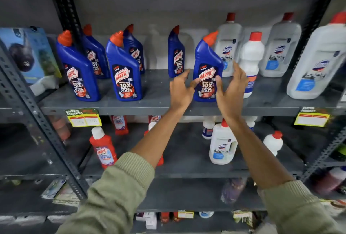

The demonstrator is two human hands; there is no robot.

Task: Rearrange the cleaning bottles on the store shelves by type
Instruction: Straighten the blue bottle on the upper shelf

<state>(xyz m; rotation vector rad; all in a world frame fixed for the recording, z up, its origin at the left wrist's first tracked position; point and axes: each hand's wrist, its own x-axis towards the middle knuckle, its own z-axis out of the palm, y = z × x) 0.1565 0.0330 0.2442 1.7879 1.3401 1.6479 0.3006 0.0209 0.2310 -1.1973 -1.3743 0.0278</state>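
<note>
A blue Harpic bottle [207, 69] with an orange cap stands near the front of the upper shelf [161, 105]. My left hand [180, 91] and my right hand [231, 91] flank it with fingers spread, and both thumbs rest on its label. Neither hand wraps around it. Several more blue Harpic bottles [124, 69] stand to the left, and one [176, 54] stands behind. White Domex bottles [280, 46] with red caps fill the right side. A small white bottle [251, 61] stands just behind my right hand.
The lower shelf [187, 173] holds red Harpic bottles [103, 149] on the left and white bottles [222, 144] on the right. A slotted steel upright [39, 115] crosses at the left. Yellow price tags [83, 117] hang on the shelf edge. A blue package [28, 54] sits far left.
</note>
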